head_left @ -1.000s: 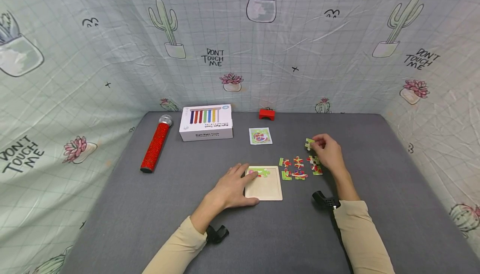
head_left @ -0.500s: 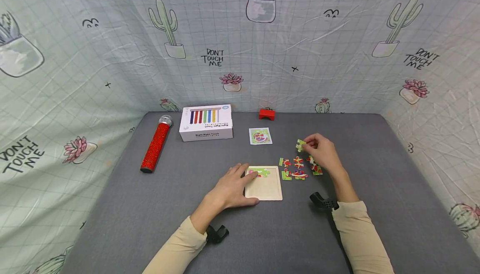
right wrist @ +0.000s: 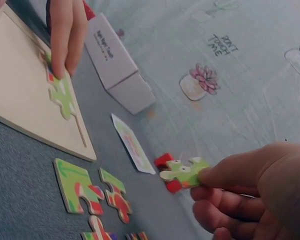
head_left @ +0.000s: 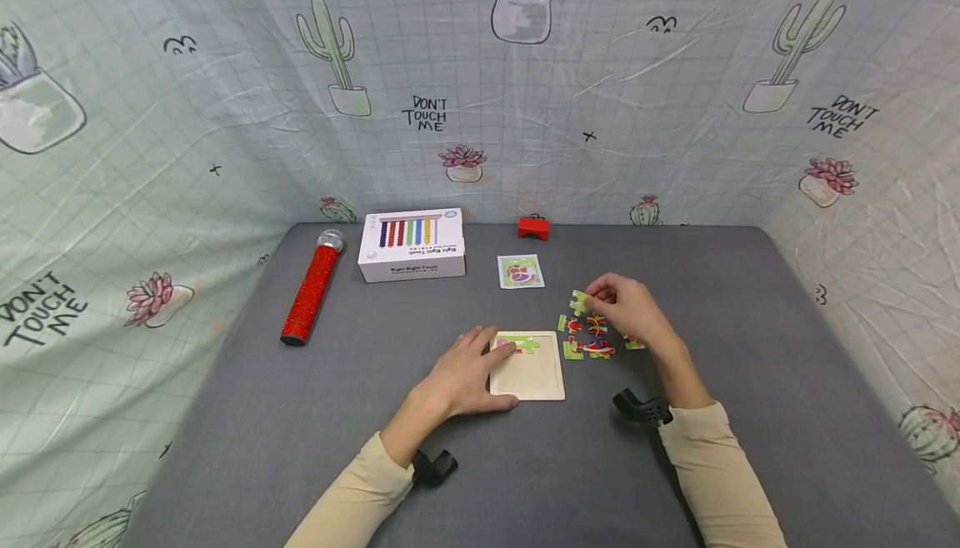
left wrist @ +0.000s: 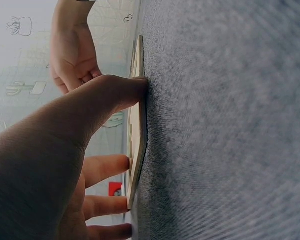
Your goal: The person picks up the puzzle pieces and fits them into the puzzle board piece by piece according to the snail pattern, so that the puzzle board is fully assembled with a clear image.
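Observation:
My right hand [head_left: 632, 311] pinches a green jigsaw puzzle piece [right wrist: 184, 172] between thumb and fingers, up off the table. In the head view that piece is just above the loose puzzle pieces [head_left: 573, 351], which lie right of a square wooden puzzle tray [head_left: 527, 383]. Spread across the tray's left side is my left hand [head_left: 467, 375]. Its thumb lies at the near edge, and a finger presses on the green pieces [right wrist: 64, 100] set along the tray's far side. Part of those pieces is hidden under the fingers. The right hand covers some loose pieces.
Behind the tray lies a small picture card [head_left: 521, 271], with a red arched block [head_left: 533, 229] at the table's back edge. A white box [head_left: 412, 246] and a red glittery microphone [head_left: 311, 291] stand at the back left. A patterned curtain [head_left: 480, 73] surrounds the table.
My right hand has moved left and a little nearer with the puzzle piece, from the right of the loose pieces to above them. The left hand has stayed on the tray.

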`<state>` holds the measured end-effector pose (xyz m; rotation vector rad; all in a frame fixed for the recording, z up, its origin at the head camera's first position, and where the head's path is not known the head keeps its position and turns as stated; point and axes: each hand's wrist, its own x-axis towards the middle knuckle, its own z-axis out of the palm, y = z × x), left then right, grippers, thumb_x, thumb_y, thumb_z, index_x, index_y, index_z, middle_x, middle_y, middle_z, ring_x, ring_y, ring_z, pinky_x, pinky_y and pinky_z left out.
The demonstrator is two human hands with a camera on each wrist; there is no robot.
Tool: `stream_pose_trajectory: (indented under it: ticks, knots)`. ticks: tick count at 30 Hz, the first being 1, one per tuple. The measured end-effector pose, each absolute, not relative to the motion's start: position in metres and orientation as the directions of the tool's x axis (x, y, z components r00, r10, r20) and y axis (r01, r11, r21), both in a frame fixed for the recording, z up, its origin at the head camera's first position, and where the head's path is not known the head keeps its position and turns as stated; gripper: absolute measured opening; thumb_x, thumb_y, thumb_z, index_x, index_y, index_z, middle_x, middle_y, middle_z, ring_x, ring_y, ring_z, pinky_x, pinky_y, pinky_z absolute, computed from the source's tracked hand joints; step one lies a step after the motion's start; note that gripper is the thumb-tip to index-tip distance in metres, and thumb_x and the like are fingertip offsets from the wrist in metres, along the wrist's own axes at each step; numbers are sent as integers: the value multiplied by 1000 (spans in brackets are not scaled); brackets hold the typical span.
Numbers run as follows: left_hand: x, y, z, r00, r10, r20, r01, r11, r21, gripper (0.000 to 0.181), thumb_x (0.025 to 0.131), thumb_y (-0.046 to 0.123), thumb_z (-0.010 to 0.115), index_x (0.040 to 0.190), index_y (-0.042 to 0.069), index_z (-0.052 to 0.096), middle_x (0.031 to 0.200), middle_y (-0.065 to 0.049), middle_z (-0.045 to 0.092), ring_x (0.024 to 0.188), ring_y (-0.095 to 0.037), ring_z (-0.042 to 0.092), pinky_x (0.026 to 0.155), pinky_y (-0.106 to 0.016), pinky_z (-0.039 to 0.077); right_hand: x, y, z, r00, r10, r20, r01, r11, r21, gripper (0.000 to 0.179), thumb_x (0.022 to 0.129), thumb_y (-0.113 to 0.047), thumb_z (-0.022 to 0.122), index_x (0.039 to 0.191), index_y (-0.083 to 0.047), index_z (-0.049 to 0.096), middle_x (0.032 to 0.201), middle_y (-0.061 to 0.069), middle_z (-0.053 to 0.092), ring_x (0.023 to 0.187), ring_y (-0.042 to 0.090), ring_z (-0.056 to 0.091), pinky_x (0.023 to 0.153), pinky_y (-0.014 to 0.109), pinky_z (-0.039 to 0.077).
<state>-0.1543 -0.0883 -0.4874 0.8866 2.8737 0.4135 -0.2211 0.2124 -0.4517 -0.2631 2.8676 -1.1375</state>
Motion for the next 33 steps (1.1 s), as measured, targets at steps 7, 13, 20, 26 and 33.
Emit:
stream_pose_trajectory:
  ticks: [7,13,20,26,33]
  knots:
    - [-155,-88,-488,-825,565,-28,534,795,288,80,81,61,70,148,22,50,155,-15,41,145,-39,39,119,-55,35,-221,202,-453,-960,-279,-26,-184,698,-692,17,95,-18,68,104,-5,68,89,8,69,74,17,60,67,30,51]
    - [-156,-88,-489,-824,566,-28,536,794,287,80,82,62,70,148,22,50,155,-14,41,145,-39,39,119,-55,35,-219,192,-457,-933,-358,-30,-248,702,-667,12,94,-13,68,103,-5,70,88,6,69,76,14,61,68,29,51]
    - [-156,-89,-489,-822,569,-19,542,791,283,80,82,62,69,148,21,51,155,-15,42,145,-39,39,118,-55,35,-217,180,-462,-905,-424,-43,-294,695,-656,10,92,-12,70,100,-6,71,85,3,69,74,11,59,67,27,50]
    - [-156,-89,-490,-822,570,-16,542,791,284,80,82,62,69,148,21,51,155,-15,42,145,-39,39,118,-55,35,-216,173,-466,-891,-446,-83,-290,702,-651,9,92,-12,71,100,-8,72,84,1,69,74,10,58,67,26,49]
    - [-156,-89,-490,-820,572,-19,544,790,282,80,82,62,69,148,21,50,155,-15,41,145,-39,39,118,-55,35,-216,170,-469,-880,-466,-90,-299,693,-655,8,91,-11,72,98,-8,72,82,1,69,72,10,57,65,26,47]
